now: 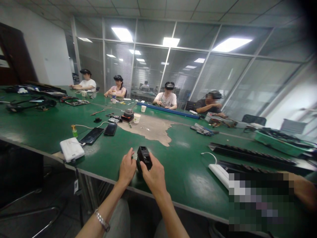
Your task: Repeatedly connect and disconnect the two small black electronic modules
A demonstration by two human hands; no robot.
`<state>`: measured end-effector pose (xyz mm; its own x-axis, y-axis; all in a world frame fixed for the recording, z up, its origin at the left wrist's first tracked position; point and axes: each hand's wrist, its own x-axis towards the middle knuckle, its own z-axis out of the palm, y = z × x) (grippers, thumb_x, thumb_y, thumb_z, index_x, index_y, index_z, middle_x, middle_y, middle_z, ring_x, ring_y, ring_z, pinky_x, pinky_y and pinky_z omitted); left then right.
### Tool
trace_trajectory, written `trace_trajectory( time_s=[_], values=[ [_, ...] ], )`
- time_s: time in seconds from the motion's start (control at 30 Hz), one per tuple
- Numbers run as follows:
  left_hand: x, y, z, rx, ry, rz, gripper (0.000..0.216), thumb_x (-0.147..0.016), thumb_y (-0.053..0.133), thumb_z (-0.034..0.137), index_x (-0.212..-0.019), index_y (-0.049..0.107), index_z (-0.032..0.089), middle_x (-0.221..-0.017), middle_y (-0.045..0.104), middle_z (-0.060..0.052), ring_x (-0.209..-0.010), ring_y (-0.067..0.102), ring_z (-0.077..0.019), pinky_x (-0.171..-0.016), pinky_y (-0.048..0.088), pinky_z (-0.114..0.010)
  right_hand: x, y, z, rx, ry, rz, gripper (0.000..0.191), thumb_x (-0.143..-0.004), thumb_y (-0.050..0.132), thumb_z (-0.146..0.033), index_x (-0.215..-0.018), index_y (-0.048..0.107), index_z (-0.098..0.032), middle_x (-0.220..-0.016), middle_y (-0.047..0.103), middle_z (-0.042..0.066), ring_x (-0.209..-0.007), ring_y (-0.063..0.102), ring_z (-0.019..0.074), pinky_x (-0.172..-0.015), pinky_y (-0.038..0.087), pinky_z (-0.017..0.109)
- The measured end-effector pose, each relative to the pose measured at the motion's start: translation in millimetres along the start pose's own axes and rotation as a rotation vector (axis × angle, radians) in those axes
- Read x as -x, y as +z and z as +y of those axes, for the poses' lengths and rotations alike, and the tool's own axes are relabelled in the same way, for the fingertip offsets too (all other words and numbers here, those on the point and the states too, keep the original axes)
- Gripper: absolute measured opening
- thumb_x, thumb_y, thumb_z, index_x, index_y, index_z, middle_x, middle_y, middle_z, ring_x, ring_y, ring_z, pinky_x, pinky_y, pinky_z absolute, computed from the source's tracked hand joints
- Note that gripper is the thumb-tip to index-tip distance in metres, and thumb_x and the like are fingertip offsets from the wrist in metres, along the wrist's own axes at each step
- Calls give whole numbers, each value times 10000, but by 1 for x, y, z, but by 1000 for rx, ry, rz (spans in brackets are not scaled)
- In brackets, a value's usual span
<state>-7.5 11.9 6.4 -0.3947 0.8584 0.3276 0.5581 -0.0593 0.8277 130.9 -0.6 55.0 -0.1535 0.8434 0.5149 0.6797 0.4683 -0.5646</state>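
Note:
Near the front edge of the green table (183, 178), my right hand (156, 173) grips a small black box-shaped device (144, 155) from its right side. Recesses or slots show on the device's upward face; its exact kind is unclear. My left hand (127, 167), with a metal bracelet on the wrist, is raised just left of the device. Its fingers are bent a little and partly apart, holding nothing that I can see. The device's lower part is hidden behind my right hand.
Left lie a white power bank (71, 149) and two dark phones (91, 135) (110, 129). Paper cups (137, 118) stand farther back. Gloves (204, 129), long black strips (250, 154) and a green basket (277, 142) lie right. Several people sit opposite; another person's hand (303, 188) is at right.

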Motion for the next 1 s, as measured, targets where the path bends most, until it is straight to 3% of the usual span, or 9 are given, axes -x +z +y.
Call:
trace_trajectory(
  time_s=[0.3,0.47,0.67,0.83,1.0],
  values=[
    [-3,7,-12,40,27,61,581,-819,411,145,-1399,437,119,-1364,554,-129,-1288,489,-220,-1128,339,-404,16,11,2,144,-37,-55,465,-834,582,-220,-1285,546,-112,-1233,611,173,-1144,573,284,-978,454,405],
    [-2,6,-10,13,37,54,574,-827,392,137,-1398,431,91,-1382,532,-149,-1297,478,-231,-1136,325,-422,22,12,5,176,-52,-44,504,-855,574,-266,-1328,514,-105,-1284,581,185,-1166,558,294,-971,459,411],
    [-2,5,-8,2,47,47,557,-829,392,139,-1381,452,93,-1358,549,-143,-1280,488,-228,-1127,336,-406,16,10,9,167,-42,-14,578,-838,607,-342,-1344,503,-84,-1281,587,189,-1166,558,309,-980,449,426],
    [-1,3,-3,21,30,16,544,-830,390,136,-1367,470,110,-1250,622,-124,-1189,558,-219,-1083,385,-401,15,13,8,112,2,-39,495,-830,594,-258,-1297,551,-99,-1177,653,163,-1112,607,276,-954,466,366],
    [-1,2,-1,28,26,4,540,-833,396,143,-1367,468,105,-1249,623,-132,-1181,565,-225,-1070,396,-412,0,-2,0,2,48,22,467,-842,586,-304,-1274,575,-127,-1176,663,143,-1105,620,261,-961,465,361]
  ],
)
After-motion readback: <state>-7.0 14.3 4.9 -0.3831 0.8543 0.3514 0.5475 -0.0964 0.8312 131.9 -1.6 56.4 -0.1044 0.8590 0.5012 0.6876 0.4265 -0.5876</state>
